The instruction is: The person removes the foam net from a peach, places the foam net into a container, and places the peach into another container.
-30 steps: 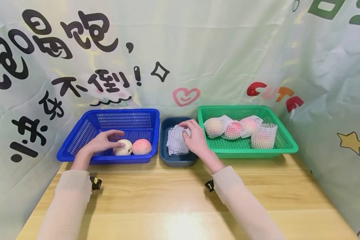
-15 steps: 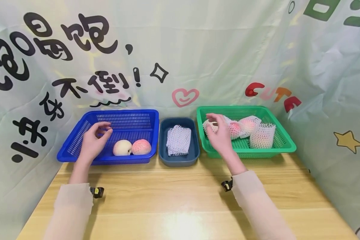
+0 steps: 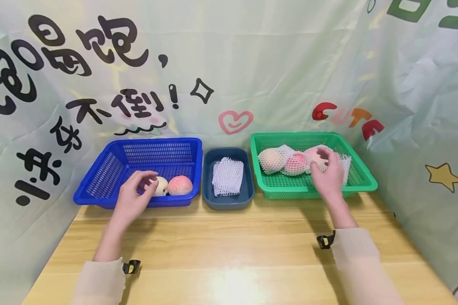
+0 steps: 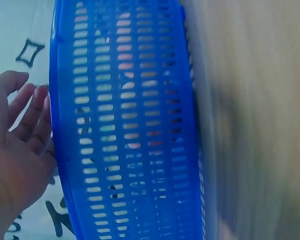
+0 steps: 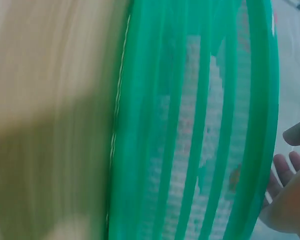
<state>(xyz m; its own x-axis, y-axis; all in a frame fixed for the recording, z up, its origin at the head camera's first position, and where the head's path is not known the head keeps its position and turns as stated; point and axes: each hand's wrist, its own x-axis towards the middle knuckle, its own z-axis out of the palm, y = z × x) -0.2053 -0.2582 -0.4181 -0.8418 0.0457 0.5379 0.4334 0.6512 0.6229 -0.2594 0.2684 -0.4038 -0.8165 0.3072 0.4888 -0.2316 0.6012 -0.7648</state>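
Note:
In the head view my left hand point(image 3: 135, 197) hovers over the front rim of the blue basket point(image 3: 99, 197), fingers loosely bent around nothing. Just beyond its fingertips a pale yellow peach point(image 3: 161, 187) is partly hidden by them. A pink peach point(image 3: 180, 185) lies beside it. My right hand point(image 3: 330, 176) hangs over the green basket point(image 3: 286, 192), thumb and fingers apart, with nothing between them. It partly covers a netted peach point(image 3: 316, 154) and another netted one point(image 3: 345, 167) at the right. Both wrist views show the hands point(image 4: 22, 145) point(image 5: 292, 185) beyond basket walls.
Between the baskets stands a small dark blue tray point(image 3: 248, 186) with white foam fruit nets point(image 3: 227, 176) in it. Two more netted peaches point(image 3: 272, 160) point(image 3: 295, 163) lie in the green basket. A printed cloth point(image 3: 290, 63) rises behind the wooden table point(image 3: 213, 245).
My right hand has moved right, from the foam nets in the small tray to above the green basket. The left rose off the pale peach, then came back toward the basket's front rim.

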